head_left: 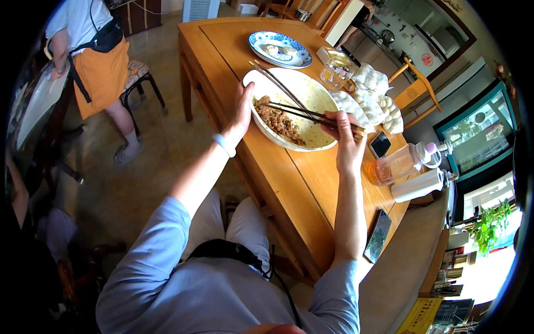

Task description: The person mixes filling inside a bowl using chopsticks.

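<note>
A large white bowl [320, 89] stands on the wooden table, with brown minced filling [275, 119] gathered along its near left side. My left hand [242, 110] grips the bowl's left rim, thumb on top and the other fingers hidden behind the wall. In my right hand [346, 136], at the right rim, are dark chopsticks [295, 111] whose tips reach over the filling. Another dark pair of chopsticks [278, 83] slants across the bowl from its far left rim and crosses them; whether my right hand also touches this pair I cannot tell.
Beyond the bowl is a blue-patterned plate [303, 56] with pale dumplings. Glass mugs [335, 75] and bagged white round items [370, 100] stand right. Nearer are phones [380, 145], [378, 236], a jug [392, 165] and a white bottle [417, 186]. Another person [100, 61] stands at left.
</note>
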`<state>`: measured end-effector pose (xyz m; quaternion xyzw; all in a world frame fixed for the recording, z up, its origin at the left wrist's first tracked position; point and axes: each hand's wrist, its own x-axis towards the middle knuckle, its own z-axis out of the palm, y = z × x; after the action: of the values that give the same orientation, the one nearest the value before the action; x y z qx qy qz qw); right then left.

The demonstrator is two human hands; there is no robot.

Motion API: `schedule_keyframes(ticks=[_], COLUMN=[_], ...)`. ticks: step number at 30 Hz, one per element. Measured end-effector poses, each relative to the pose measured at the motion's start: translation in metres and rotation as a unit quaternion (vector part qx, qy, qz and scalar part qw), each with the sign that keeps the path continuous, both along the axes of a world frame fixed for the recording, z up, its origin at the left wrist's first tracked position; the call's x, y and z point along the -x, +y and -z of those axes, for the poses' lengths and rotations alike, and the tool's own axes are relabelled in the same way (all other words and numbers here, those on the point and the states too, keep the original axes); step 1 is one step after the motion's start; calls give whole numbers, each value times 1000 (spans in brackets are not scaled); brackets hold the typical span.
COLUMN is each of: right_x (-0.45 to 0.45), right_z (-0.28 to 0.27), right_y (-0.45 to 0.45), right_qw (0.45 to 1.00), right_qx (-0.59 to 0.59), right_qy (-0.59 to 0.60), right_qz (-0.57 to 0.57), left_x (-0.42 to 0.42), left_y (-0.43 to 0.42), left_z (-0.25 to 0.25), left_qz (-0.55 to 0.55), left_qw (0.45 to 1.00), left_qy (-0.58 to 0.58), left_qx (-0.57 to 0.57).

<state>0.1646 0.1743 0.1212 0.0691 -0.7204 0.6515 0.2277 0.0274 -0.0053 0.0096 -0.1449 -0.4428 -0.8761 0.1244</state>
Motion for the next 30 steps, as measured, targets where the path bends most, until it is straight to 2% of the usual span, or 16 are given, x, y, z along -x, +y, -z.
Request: schedule_keyframes(ticks=[2, 4, 7, 10, 13, 17, 20, 24, 26, 28, 30], right_x=[3, 1, -12, -28, -30, -12, -1, -3, -4, 1, -1], right_z=[6, -4, -25, -46, -46, -27, -14, -13, -8, -1, -4], right_y=[0, 6, 23, 41, 57, 39, 24, 18, 11, 6, 5], right_qw=[998, 997, 997, 996, 991, 993, 999, 998, 999, 999, 998], right_qx=[-29, -44, -56, -15, -91, -63, -20, 19, 6, -4, -49], right_qy=[-18, -50, -47, -27, -41, -39, -15, 25, 24, 6, -26], right_qz=[-44, -42, 22, 82, 94, 97, 47, 50, 32, -36, -40], left_x=[0, -2, 1, 4, 5, 5, 5, 4, 5, 4, 3], left_y=[0, 1, 1, 1, 1, 1, 0, 1, 1, 1, 1], left_z=[-1, -2, 2, 5, 5, 5, 4, 5, 5, 4, 3], left_qz=[-2, 5, -1, -4, 6, 11, 10, 11, 12, 10, 8], left_qw=[1000, 1000, 1000, 1000, 1000, 1000, 1000, 1000, 1000, 1000, 1000], left_qy=[-1, -5, -10, -11, -5, -1, -15, -18, -12, -7, -7], left_qx=[4, -7, 3, 2, -8, -9, -3, -12, -10, -13, -10])
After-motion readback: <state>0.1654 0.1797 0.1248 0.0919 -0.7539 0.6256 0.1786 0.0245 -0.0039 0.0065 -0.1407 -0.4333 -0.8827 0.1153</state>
